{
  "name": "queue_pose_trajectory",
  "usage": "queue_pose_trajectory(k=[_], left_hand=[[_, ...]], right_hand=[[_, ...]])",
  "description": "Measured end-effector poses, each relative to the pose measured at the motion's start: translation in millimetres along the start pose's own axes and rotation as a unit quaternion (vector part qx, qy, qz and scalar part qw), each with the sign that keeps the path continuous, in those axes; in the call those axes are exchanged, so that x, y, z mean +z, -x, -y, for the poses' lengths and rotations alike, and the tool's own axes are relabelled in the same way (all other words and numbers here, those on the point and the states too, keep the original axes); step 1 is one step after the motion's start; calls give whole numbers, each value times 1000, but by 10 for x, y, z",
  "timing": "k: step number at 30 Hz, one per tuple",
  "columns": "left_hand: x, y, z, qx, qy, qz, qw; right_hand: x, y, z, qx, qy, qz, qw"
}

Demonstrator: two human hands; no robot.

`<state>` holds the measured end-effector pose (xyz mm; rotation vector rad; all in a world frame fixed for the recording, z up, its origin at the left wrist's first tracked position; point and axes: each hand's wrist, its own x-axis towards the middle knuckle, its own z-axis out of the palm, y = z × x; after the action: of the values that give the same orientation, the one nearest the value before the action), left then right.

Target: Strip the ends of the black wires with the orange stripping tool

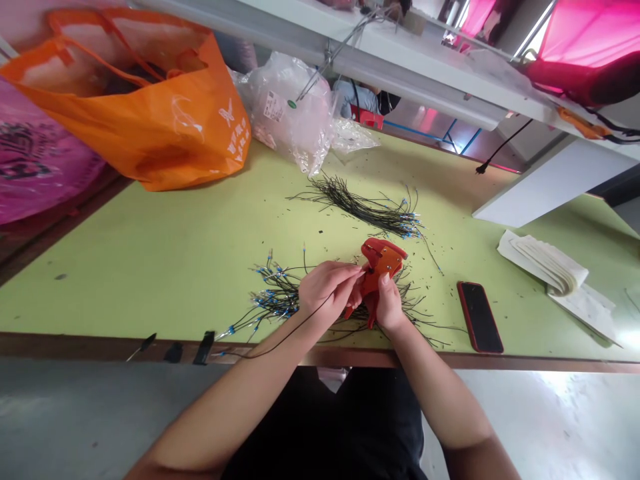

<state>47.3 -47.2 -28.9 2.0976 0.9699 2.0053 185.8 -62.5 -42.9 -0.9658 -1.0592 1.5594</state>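
Note:
My right hand point(389, 303) is wrapped round the handles of a red wire stripper point(385, 260), held above the table near its front edge. Between the pinched fingers of my left hand point(327, 287) is a thin black wire point(300, 325). Its near end sits at the stripper's jaw, and the rest trails back over my left forearm. Under both hands lies a bundle of black wires point(280, 300) with blue and silver ends pointing left. Farther back is a second wire bundle point(367, 208), its blue ends to the right. My fingers hide part of the jaw.
On the green table point(150, 267), an orange bag point(165, 127) and a clear plastic bag point(295, 110) stand at the back left. A phone point(480, 317) and folded white cloth point(545, 263) lie right. Black scraps are scattered about. A shelf point(400, 67) spans the back.

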Motion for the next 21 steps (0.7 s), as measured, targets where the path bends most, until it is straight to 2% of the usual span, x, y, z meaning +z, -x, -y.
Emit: queue_pose_trajectory(k=[5,13,21], left_hand=[[4,-2,4,-3,-10,3,1000],[7,37,13,-26,-27,7,999],[6,21,-16,-39,-6,1,999]], right_hand=[[-25,11,-19,-11,7,1,1000],[-36,18,-32,-79,-16,46,996],[-4,27,2,-63,-13,48,997]])
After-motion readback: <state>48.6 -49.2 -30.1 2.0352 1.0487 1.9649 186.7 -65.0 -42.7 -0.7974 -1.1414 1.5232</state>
